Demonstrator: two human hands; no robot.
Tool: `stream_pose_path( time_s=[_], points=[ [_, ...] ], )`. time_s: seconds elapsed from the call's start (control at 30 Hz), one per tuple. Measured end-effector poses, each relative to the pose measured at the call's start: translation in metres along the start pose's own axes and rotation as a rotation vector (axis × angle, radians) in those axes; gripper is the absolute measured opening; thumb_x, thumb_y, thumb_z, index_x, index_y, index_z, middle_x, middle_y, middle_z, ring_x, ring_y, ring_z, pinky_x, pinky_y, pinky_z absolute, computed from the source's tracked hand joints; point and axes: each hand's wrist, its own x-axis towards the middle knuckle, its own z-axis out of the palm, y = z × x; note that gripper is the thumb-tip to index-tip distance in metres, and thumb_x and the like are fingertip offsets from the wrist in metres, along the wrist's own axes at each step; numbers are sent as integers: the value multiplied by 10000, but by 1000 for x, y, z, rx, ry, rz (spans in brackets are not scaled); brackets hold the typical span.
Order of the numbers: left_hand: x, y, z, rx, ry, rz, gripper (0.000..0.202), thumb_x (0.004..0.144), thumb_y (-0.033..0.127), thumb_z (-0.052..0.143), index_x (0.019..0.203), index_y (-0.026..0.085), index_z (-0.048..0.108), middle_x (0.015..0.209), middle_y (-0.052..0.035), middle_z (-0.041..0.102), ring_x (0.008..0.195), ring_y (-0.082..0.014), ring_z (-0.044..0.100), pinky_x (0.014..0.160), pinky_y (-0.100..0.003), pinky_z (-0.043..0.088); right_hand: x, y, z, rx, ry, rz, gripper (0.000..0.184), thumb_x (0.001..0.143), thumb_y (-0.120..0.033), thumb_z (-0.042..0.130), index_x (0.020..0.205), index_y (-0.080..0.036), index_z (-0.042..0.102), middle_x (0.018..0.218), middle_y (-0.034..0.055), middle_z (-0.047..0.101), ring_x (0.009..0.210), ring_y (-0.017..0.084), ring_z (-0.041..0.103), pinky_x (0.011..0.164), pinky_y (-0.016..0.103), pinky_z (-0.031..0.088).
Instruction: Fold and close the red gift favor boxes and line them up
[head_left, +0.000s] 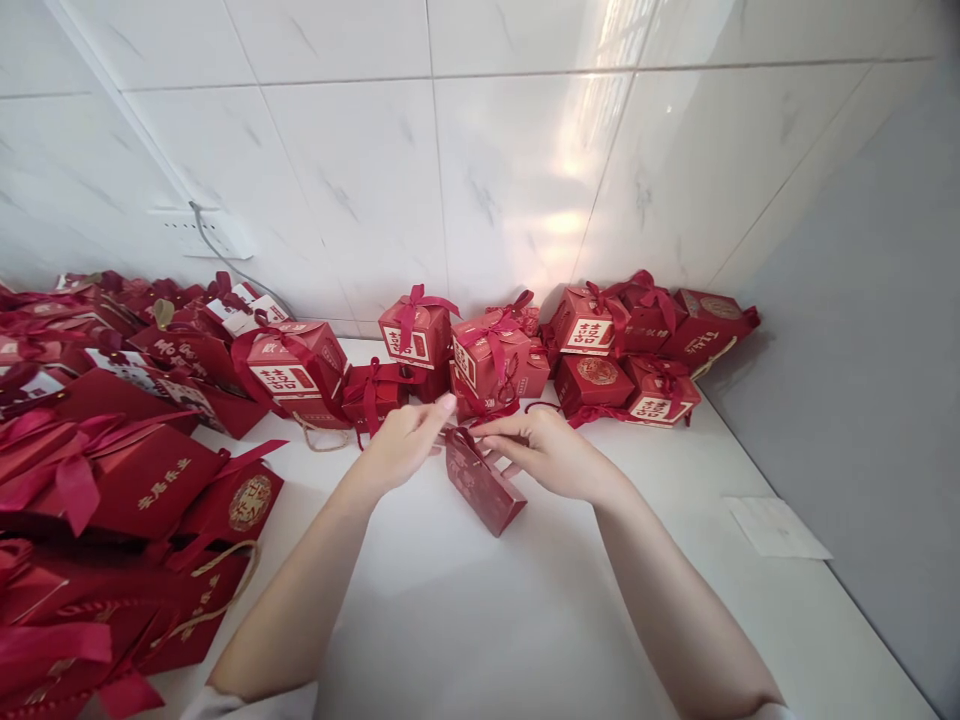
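Note:
A small red gift box (482,487) stands tilted on the white table (465,620) in the middle. My left hand (405,442) pinches the dark red ribbon at the box's top from the left. My right hand (546,450) grips the same ribbon and the box's top edge from the right. Both hands have their fingers closed around the ribbon.
Several finished red ribboned boxes (495,355) line the tiled wall behind the hands, with more at the right (637,350). A big heap of red gift bags and boxes (112,450) fills the left. A white paper slip (776,527) lies at the right. A wall socket (206,235) hangs above left.

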Motion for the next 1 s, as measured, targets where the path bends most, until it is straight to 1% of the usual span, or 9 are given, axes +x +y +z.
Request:
stream_pose_path(
  time_s=[0.1, 0.17, 0.3, 0.43, 0.63, 0.7, 0.8, 0.87, 1.0],
  points=[
    [-7, 5, 8, -110, -178, 16, 824, 813, 516, 645, 1513, 293, 271, 1505, -100, 414, 1309, -282, 478, 988, -372, 471, -2, 1, -6, 68, -58, -22, 284, 925, -135, 496, 1122, -239, 672, 1026, 11, 716, 923, 185, 685, 831, 334, 568],
    [-8, 5, 13, -159, -215, 31, 1057, 743, 409, 752, 1543, 334, 66, 1586, -105, 250, 1398, -286, 363, 1045, -393, 429, -1, 2, -9, 62, -41, -25, 279, 906, -93, 501, 1089, -239, 651, 1038, 12, 704, 934, 174, 673, 835, 319, 552],
    [-3, 1, 22, -326, -281, 60, 932, 829, 218, 608, 1543, 333, 20, 1584, -112, 253, 1362, -268, 412, 1028, -406, 427, -1, 4, -16, -89, 22, -78, 275, 886, -52, 510, 1016, -247, 653, 1109, 29, 647, 1009, 187, 630, 852, 335, 521],
    [-3, 3, 18, -187, -259, 101, 864, 813, 97, 460, 1540, 358, 72, 1508, -75, 419, 1170, -232, 566, 945, -379, 448, -2, 1, -20, -215, 27, -189, 309, 872, -38, 552, 1057, -264, 656, 1341, 49, 497, 1225, 218, 504, 1006, 383, 434],
    [-12, 20, 1, 189, -285, 177, 681, 844, 211, 502, 1492, 288, 306, 1209, -49, 680, 845, -179, 643, 764, -284, 468, -1, 1, -18, -239, -92, -250, 317, 860, -38, 604, 1096, -249, 619, 1147, 22, 629, 1020, 180, 611, 920, 324, 468],
    [-12, 23, 1, 291, -272, 202, 553, 836, 289, 568, 1379, 237, 477, 993, -24, 729, 726, -164, 616, 690, -266, 448, -1, 1, -17, -267, -106, -236, 270, 853, -46, 621, 1043, -239, 624, 1057, 4, 663, 945, 176, 629, 864, 311, 474],
    [-10, 21, 1, 426, -259, 234, 252, 830, 343, 596, 993, 177, 692, 734, 4, 673, 621, -144, 550, 582, -247, 381, -4, -1, -20, -282, -97, -191, 209, 852, -70, 635, 986, -230, 621, 982, -13, 680, 867, 167, 635, 788, 290, 473],
    [-9, 18, 1, 440, -219, 259, 213, 851, 340, 575, 908, 182, 706, 718, 10, 659, 629, -140, 551, 583, -243, 375, -7, -3, -23, -279, -72, -164, 183, 857, -85, 637, 969, -229, 620, 970, -18, 683, 846, 162, 637, 777, 284, 474],
    [-6, 11, 0, 384, -142, 265, 255, 860, 304, 569, 1074, 242, 694, 915, 9, 714, 774, -158, 624, 695, -241, 431, -10, -5, -27, -259, -76, -121, 172, 867, -108, 636, 978, -239, 636, 976, -21, 695, 863, 160, 655, 781, 277, 491]
  ],
)
